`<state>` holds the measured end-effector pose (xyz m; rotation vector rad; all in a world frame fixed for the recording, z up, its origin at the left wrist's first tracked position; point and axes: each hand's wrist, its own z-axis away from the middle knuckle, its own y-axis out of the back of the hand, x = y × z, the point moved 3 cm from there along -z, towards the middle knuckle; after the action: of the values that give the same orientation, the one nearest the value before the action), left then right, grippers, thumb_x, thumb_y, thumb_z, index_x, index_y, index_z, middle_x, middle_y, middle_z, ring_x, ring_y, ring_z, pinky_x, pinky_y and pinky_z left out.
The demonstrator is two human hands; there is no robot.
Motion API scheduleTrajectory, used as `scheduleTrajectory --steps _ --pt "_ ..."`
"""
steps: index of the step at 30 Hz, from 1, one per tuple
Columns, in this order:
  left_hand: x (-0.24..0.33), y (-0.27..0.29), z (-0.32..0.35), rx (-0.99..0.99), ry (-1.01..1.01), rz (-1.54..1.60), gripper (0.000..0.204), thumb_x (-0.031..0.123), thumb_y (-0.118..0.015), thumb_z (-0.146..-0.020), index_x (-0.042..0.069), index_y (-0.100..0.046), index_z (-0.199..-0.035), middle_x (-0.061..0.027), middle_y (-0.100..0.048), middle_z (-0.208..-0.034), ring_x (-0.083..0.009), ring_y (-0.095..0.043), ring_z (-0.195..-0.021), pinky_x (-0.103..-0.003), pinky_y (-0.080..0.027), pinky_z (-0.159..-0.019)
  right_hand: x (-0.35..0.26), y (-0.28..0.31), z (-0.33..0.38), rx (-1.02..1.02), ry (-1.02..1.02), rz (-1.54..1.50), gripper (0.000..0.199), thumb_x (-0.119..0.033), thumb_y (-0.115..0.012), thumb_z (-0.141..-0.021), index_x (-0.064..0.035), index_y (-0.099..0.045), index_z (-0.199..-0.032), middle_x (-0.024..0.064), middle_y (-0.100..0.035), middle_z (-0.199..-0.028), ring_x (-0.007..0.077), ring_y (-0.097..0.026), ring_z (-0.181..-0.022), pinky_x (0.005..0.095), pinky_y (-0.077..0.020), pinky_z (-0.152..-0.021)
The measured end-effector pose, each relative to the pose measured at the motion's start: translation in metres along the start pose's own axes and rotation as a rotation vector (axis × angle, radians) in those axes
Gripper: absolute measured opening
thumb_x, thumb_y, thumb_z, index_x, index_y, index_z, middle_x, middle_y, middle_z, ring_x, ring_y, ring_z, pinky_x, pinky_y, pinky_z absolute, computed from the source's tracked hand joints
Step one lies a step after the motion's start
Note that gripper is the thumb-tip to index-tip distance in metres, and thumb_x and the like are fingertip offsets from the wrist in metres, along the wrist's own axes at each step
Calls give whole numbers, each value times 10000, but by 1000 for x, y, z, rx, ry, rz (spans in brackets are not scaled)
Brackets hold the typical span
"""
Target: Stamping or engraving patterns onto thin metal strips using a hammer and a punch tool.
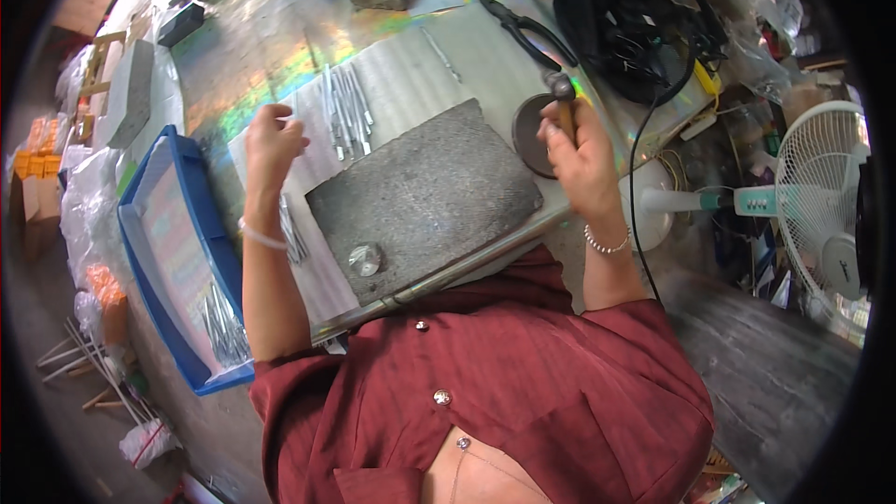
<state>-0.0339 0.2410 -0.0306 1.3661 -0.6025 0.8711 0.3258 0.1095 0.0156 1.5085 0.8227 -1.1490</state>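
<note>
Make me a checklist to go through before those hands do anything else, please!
1. Right hand has the hammer: ok, fingers around its handle.
2. Left hand is holding nothing: cannot tell, its fingers are curled.
3. Silver lump is on the grey slab: ok, near the edge closest to the person.
4. Pliers are off the slab: ok, lying beyond it.
5. All metal rods are in the blue tray: not ok, some lie on the table.
</note>
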Motion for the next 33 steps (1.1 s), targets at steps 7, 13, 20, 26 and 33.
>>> scheduleTrajectory --steps 7,13,20,26,33 --pt "16 43 70 75 -10 555 157 44 -563 -871 -17 -611 -1007 -20 -570 -806 -89 -563 -710 -235 -510 -642 36 30 -17 5 -20 346 159 -88 -615 -797 7 -606 -925 83 -640 -765 145 -600 -686 289 -471 -642" --pt "42 64 141 151 -126 463 230 -7 -588 -853 3 -555 -1080 -14 -548 -820 -68 -527 -674 -189 -446 -604 47 13 -26 -84 129 882 171 -144 -600 -759 12 -555 -810 184 -620 -855 367 -589 -837 438 -465 -726" --pt "56 46 199 150 -207 -8 380 -103 -583 -800 26 -515 -1151 -49 -570 -842 -83 -566 -718 -199 -483 -606 52 9 -36 -168 151 971 142 -115 -593 -736 13 -564 -789 198 -620 -828 372 -596 -828 446 -471 -730" --pt "48 29 201 110 -265 8 466 -120 -578 -798 13 -449 -1226 -93 -631 -869 -100 -608 -761 -217 -511 -641 44 9 -44 -261 144 841 168 -103 -566 -722 52 -539 -781 257 -596 -805 409 -578 -770 430 -455 -691" --pt "25 12 193 -100 -165 72 341 -60 -556 -858 2 -508 -1190 -59 -639 -903 -69 -568 -747 -206 -473 -670 43 31 -39 -84 -80 329 84 -57 -615 -763 3 -555 -769 -8 -542 -674 59 -472 -612 236 -388 -555"
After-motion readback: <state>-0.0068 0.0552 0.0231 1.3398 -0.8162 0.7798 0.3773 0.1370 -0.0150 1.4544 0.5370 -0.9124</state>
